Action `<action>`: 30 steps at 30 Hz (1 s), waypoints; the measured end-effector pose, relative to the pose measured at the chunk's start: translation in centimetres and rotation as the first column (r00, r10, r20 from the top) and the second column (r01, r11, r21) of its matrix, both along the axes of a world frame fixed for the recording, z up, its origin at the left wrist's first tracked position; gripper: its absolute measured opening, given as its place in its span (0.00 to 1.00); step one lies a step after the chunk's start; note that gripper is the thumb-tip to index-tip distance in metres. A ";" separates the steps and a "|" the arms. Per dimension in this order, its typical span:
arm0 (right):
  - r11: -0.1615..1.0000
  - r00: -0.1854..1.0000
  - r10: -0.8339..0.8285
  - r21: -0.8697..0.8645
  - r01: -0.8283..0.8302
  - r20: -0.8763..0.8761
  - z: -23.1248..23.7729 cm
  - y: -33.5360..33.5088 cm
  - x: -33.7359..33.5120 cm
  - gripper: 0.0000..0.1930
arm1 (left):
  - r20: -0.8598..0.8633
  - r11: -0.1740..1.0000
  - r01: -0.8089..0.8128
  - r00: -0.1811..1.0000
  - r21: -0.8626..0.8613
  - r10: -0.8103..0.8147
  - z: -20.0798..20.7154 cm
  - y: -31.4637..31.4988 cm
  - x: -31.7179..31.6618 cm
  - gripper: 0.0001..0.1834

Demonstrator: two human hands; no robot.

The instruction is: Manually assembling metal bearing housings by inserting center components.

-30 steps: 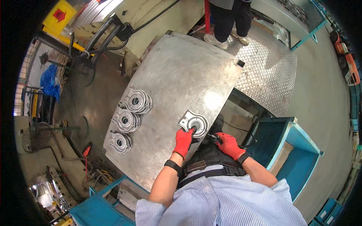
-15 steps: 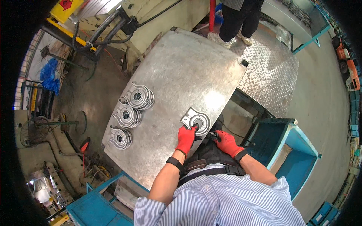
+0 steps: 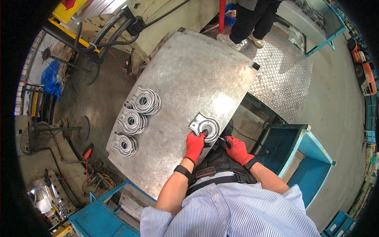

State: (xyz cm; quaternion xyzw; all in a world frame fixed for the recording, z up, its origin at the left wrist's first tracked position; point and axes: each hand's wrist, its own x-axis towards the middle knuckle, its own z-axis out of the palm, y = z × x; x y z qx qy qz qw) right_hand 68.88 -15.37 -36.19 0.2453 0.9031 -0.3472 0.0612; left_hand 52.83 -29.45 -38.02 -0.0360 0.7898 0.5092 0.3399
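A grey stamped metal bracket (image 3: 214,125) with a round collar lies at the table's near right edge. My left hand (image 3: 194,145), in a red and black glove, grips its near side, fingers in the central hole. Beside the bracket's right rim is my right hand (image 3: 237,150), gloved alike and closed around a thin dark-handled tool (image 3: 223,140). The tool's tip points at the rim; whether they touch is too small to tell. At the table's left edge lie three stacks of similar metal brackets (image 3: 145,101), (image 3: 133,121), (image 3: 126,145).
The bare metal table (image 3: 189,67) spreads out ahead of me. Blue metal bins stand at right (image 3: 312,158) and lower left (image 3: 98,219). A person (image 3: 252,19) stands past the table's far edge, near a red post (image 3: 222,15). Tread plate (image 3: 284,75) covers the floor there.
Both hands and the bracket keep nearly the same place. The right hand and its tool have shifted only very slightly at the rim.
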 end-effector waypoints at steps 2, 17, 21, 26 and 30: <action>1.000 0.999 0.021 -0.002 -0.021 0.036 0.4 0.1 -0.1 0.21 | -0.046 1.000 0.015 0.999 -0.008 -0.016 -0.3 -0.1 0.1 0.15; 0.998 0.996 -0.003 0.059 0.008 -0.092 -0.6 0.2 0.5 0.21 | -0.086 1.000 0.013 0.996 -0.014 -0.014 0.9 0.3 0.4 0.17; 0.997 0.999 0.032 0.065 -0.031 -0.025 0.0 -0.1 0.3 0.22 | -0.037 1.000 0.006 0.999 -0.005 -0.006 1.3 0.1 0.4 0.17; 1.000 1.000 0.018 0.022 -0.018 -0.015 0.5 0.1 0.0 0.22 | -0.064 0.998 0.005 0.998 0.063 -0.001 1.5 0.1 0.5 0.16; 0.999 0.998 0.033 0.023 -0.032 -0.047 0.2 -0.1 0.3 0.19 | -0.124 0.997 0.069 0.990 -0.029 -0.072 2.6 0.0 0.4 0.15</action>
